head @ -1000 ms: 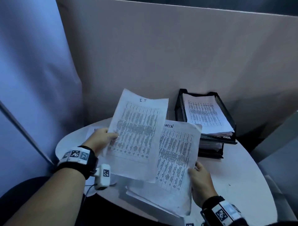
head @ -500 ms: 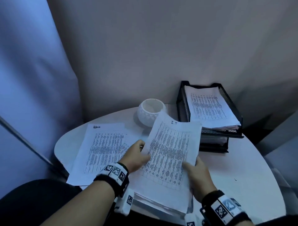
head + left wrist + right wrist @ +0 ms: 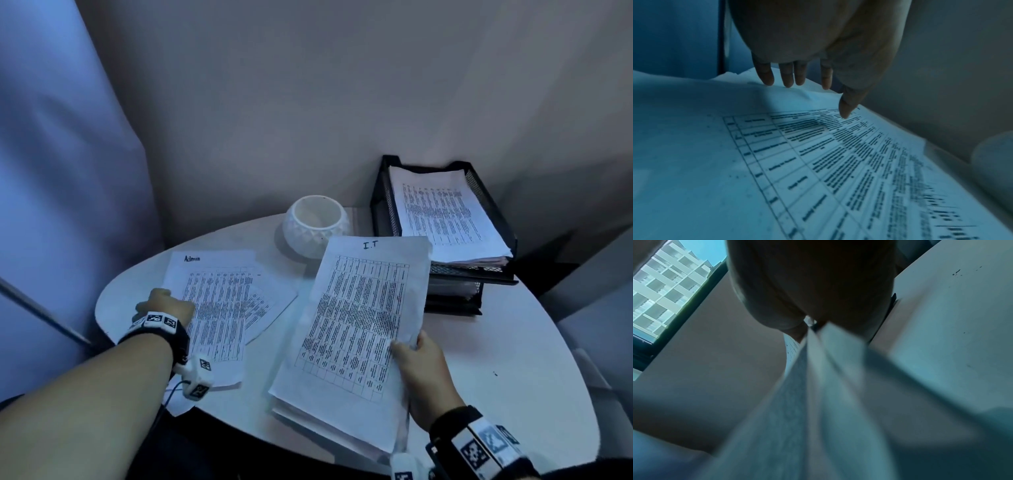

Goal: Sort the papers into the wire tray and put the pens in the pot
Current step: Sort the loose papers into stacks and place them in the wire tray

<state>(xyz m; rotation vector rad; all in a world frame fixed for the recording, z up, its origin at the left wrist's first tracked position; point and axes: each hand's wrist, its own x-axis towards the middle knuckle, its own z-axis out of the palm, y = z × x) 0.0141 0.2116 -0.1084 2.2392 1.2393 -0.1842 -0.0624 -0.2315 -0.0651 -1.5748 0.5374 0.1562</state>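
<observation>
Right hand (image 3: 423, 373) pinches the lower right edge of the stack of papers (image 3: 356, 325), thumb on top and fingers underneath, so that edge is raised off the bench (image 3: 513, 342). The right wrist view shows the sheets fanning away from that pinch, blurred. The top sheet is headed "I.T".

Taking the scene from largest to smallest, the bench comes first, round and white, carrying everything. Next is the wire tray (image 3: 383, 202), black and 2-tiered at least, standing at about 1 o'clock from the right hand, with its upper tier already holding a thick pile of printed sheets. The stack's long axis runs from roughly 7 o'clock to 1 o'clock, so its far short edge already points at the tray, and its top right corner lies just beside the tray's front. The right hand is clearly the nearer one to the tray. My judgement is that the coming move is a forward slide or lift along that same axis.

The Admin sheet (image 3: 219, 308) lies at 9 o'clock from the stack, overlapping other sheets. The left hand (image 3: 168, 306) rests on its left margin with fingers straight and spread, fingertips touching the paper in the left wrist view, holding nothing.

The pot (image 3: 317, 224), white and faceted, stands at 11 o'clock from the stack, between the 2 paper groups. No pens show in any view.
</observation>
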